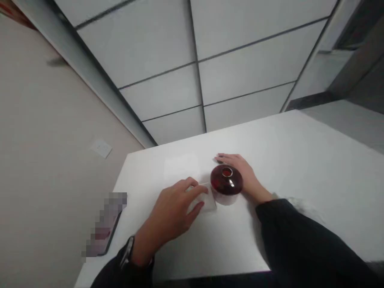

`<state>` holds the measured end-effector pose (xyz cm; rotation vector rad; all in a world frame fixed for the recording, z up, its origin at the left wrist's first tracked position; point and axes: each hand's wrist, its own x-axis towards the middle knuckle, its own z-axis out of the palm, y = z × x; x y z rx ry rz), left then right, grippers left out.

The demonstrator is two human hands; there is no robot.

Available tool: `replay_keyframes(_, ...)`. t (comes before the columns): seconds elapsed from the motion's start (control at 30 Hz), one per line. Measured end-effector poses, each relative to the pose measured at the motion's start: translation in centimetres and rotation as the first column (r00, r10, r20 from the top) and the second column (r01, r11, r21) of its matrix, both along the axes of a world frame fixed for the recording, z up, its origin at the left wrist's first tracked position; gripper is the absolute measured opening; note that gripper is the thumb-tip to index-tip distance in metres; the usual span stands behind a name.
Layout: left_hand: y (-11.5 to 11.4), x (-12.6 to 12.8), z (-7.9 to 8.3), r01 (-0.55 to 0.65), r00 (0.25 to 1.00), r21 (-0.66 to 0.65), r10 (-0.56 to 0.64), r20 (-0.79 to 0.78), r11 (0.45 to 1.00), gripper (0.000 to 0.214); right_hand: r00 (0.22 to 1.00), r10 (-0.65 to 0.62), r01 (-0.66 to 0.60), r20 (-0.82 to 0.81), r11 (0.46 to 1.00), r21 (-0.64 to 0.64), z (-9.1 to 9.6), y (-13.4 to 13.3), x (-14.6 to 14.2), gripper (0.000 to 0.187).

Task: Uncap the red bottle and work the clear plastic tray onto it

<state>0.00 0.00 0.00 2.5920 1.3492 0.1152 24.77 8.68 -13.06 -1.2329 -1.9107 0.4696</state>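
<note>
Dark sleeves: both forearms reach in from the bottom of the view, and a wristwatch sits on the left wrist.

Left hand: open and lying over the clear square piece, with the fingers spread and their tips resting on top of it, not pinching.

Right hand: flat on the table just behind the jar, with the fingers pressed together and pointing left. Whether it touches the jar is hard to tell.

Red glass jar: upright on the table between the hands, with a dark red domed lid seated on a paler, translucent base and a small round knob on top.

Clear square piece: flat on the table just beside the jar, partly under the left fingers. It is not in the jar.

Progress: the lid is on, and neither thing is lifted.

Phone: by the table's left edge, well apart from the hands and blurred out.

White table: bears all of this.

Beyond: a beige wall with a white switch plate, and grey-seamed pale panels overhead.
</note>
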Motion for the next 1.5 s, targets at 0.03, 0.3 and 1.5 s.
replay_keyframes(0.03,0.0,0.4,0.4,0.013,0.999,-0.004,-0.013,-0.053,1.0,0.023,1.0,-0.002,0.002,-0.003,1.0,-0.001,0.0,-0.1,0.1,0.041)
replay_keyframes(0.3,0.5,0.9,1.7,0.097,0.98,0.013,-0.093,-0.175,0.995,0.021,0.999,-0.01,0.01,-0.031,1.0,0.001,-0.1,-0.2,0.0,0.04)
replay_keyframes(1.5,0.4,-0.3,-1.0,-0.153,0.967,-0.068,0.164,0.195,0.986,0.027,0.873,-0.138,0.132,-0.468,0.99,-0.045,3.3,-1.9,-0.9,0.031)
